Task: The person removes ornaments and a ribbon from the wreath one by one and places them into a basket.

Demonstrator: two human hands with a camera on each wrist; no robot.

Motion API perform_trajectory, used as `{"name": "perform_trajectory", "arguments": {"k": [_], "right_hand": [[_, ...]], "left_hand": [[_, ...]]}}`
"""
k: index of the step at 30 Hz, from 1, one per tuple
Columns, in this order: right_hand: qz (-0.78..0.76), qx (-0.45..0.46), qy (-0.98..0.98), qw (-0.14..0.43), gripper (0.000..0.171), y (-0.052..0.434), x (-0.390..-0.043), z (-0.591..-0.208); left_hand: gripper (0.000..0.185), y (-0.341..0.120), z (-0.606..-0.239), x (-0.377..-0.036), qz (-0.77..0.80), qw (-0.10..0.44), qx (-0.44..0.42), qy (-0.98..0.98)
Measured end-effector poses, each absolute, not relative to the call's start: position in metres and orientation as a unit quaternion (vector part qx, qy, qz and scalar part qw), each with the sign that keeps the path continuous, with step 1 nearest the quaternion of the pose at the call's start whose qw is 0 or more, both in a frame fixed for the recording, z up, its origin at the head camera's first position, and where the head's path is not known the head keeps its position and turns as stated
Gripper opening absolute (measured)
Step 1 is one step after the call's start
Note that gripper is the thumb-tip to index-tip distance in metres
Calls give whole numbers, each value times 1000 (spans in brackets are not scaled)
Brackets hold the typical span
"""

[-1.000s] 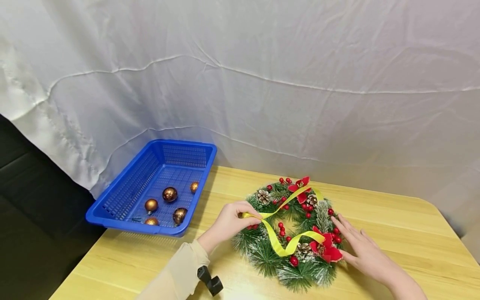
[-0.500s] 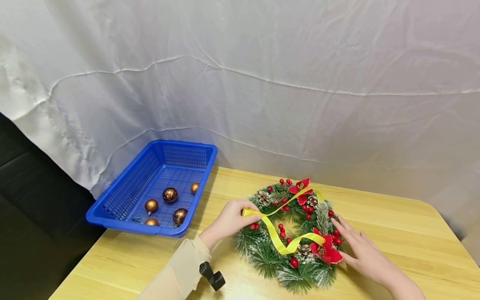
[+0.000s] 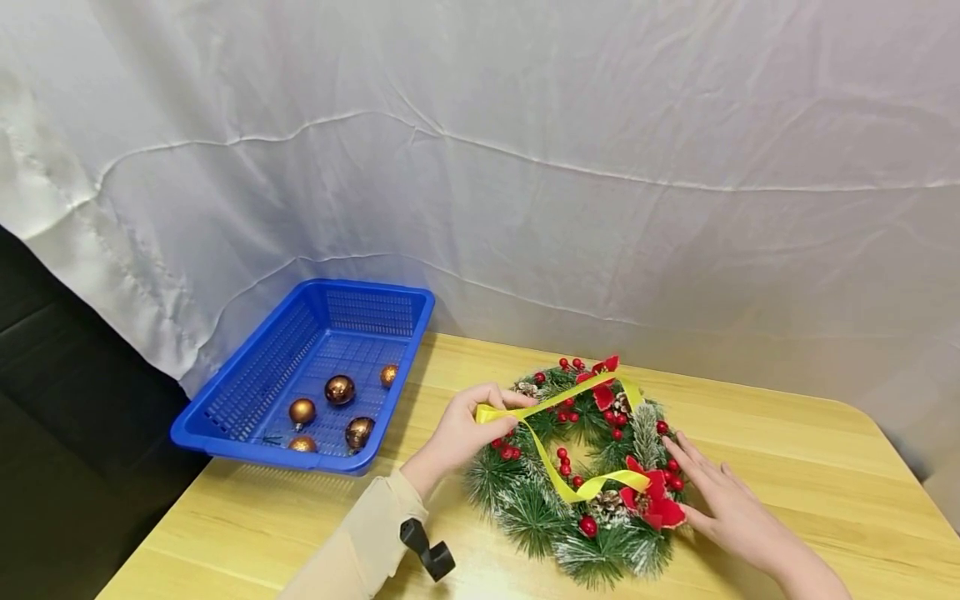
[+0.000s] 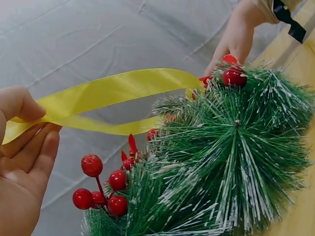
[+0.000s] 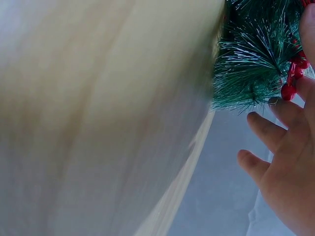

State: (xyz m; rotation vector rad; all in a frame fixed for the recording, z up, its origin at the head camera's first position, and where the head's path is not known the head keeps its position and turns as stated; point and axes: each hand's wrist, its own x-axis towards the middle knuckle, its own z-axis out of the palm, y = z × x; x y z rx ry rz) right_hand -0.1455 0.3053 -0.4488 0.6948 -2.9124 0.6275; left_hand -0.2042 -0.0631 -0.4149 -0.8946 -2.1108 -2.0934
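Observation:
A green pine wreath [image 3: 592, 467] with red berries, pine cones and red flowers lies on the wooden table [image 3: 787, 450]. A yellow ribbon [image 3: 558, 483] is draped across it. My left hand [image 3: 468, 429] pinches the ribbon's end just above the wreath's left side; the left wrist view shows the ribbon [image 4: 108, 96] held between thumb and fingers [image 4: 29, 147] over the wreath [image 4: 226, 162]. My right hand [image 3: 723, 500] lies flat, fingers straight, against the wreath's right edge. In the right wrist view its fingers [image 5: 268, 130] spread beside the wreath [image 5: 256, 54].
A blue plastic basket [image 3: 225, 417] stands at the table's left rear corner, holding several bronze baubles [image 3: 340, 388]. A white cloth backdrop [image 3: 525, 167] hangs behind the table. The table's left edge borders a dark area.
My left hand has lifted the ribbon's end slightly up and left, pulling the ribbon tauter over the wreath. My right hand has stayed in place.

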Motion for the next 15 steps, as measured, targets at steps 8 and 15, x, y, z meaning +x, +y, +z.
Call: {"name": "perform_trajectory", "arguments": {"k": [8,15], "right_hand": [[206,227,-951,38,86,305,-145,-449],[208,230,-950,42,86,306,-145,-449]], "left_hand": [[18,-60,-416,-203,-727,18,-260,-636],[16,-65,-404,-203,-752,60,-228,-616]]}}
